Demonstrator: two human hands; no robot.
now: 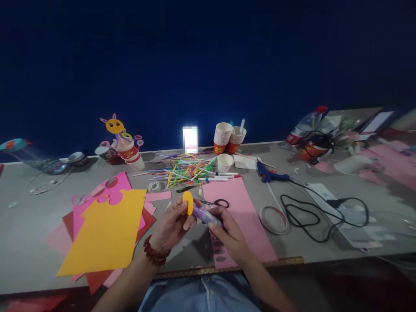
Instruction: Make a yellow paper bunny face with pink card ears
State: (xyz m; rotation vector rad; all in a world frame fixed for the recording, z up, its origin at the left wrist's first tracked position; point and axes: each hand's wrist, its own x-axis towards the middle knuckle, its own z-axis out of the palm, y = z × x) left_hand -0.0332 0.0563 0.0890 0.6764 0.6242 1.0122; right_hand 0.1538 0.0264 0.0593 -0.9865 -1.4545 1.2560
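My left hand (177, 221), with a red bead bracelet on its wrist, pinches a yellow paper oval (187, 203) above the front middle of the table. Close to its right, my right hand (229, 234) is wrapped round a purple tube (203, 214), whose left end is at the back of the oval. Whether the two touch I cannot tell. Below my right hand lies a pink sheet (250, 216) with several dark oval holes near its lower left. Black scissors (222, 203) rest on this sheet, partly hidden behind the hands.
Yellow paper (110, 234) lies over pink and red sheets at left. Behind my hands are scattered colored sticks (191, 171) and stacked paper cups (222, 136). A blue glue gun (269, 174), black cable (305, 236) and bottle (300, 130) are at right; a cup figure (127, 149) stands back left.
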